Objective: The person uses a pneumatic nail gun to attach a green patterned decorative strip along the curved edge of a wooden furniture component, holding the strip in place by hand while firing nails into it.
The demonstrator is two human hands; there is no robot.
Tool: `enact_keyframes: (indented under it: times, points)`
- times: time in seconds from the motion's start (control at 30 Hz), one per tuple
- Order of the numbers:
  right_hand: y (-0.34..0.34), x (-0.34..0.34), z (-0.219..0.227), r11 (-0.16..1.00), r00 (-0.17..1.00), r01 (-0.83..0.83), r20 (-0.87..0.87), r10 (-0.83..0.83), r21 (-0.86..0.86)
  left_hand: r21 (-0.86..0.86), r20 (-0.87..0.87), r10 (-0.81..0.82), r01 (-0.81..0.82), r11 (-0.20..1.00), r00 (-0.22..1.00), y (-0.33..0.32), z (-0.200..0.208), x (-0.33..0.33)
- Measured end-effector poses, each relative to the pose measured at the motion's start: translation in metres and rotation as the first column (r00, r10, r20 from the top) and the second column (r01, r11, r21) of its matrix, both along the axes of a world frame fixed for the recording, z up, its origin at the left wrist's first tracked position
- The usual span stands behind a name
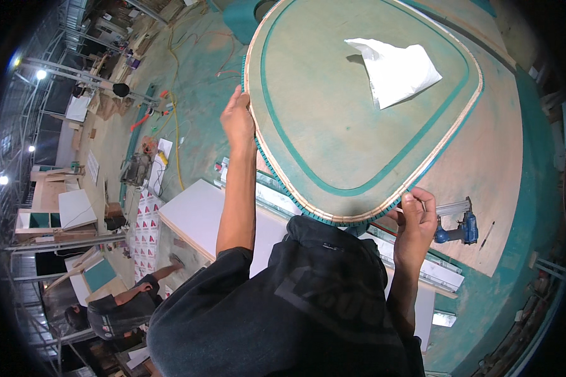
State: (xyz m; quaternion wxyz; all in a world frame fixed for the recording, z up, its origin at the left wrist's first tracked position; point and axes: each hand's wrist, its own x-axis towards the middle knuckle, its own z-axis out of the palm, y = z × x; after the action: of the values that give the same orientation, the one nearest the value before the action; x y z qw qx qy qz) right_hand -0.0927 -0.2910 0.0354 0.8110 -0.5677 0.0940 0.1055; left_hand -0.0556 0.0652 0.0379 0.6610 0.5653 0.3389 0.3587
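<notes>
A large rounded-triangular panel (333, 125) lies before me, greenish-tan with a teal line running inside its rim. Along its edge runs a pale wooden band, with a notched teal strip (283, 182) on the outside. My left hand (238, 122) is closed on the panel's left edge, thumb near the top and fingers partly hidden beneath. At the near right edge, the fingers of my right hand (416, 220) are bent and pinched against the edge strip. A crumpled white bag or sheet (397, 72) rests on the panel's far right part.
Right of the panel, a blue power tool, apparently a nail gun (457, 227), lies on a plywood sheet (490, 169). White boards (198, 210) sit below on the left. A yellow hose (177, 138) crosses the dusty floor. Another person (119, 308) is at the lower left.
</notes>
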Motion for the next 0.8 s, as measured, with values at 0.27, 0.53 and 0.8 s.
enact_keyframes:
  times: [0.27,0.53,0.8]
  points:
    - [0.001,0.002,-0.002,1.0,1.0,0.013,-0.001,-0.013,0.011,-0.011,0.008,-0.101,0.101,0.995,0.995,-0.002,-0.001,-0.004]
    - [-0.004,0.006,-0.006,0.999,0.999,-0.023,-0.024,0.024,0.045,-0.073,0.114,-0.153,0.162,0.984,0.982,-0.001,0.0,-0.012]
    - [-0.003,0.007,-0.005,0.999,0.999,-0.028,-0.038,0.029,0.033,-0.061,0.073,-0.096,0.1,0.993,0.993,0.003,-0.001,-0.012]
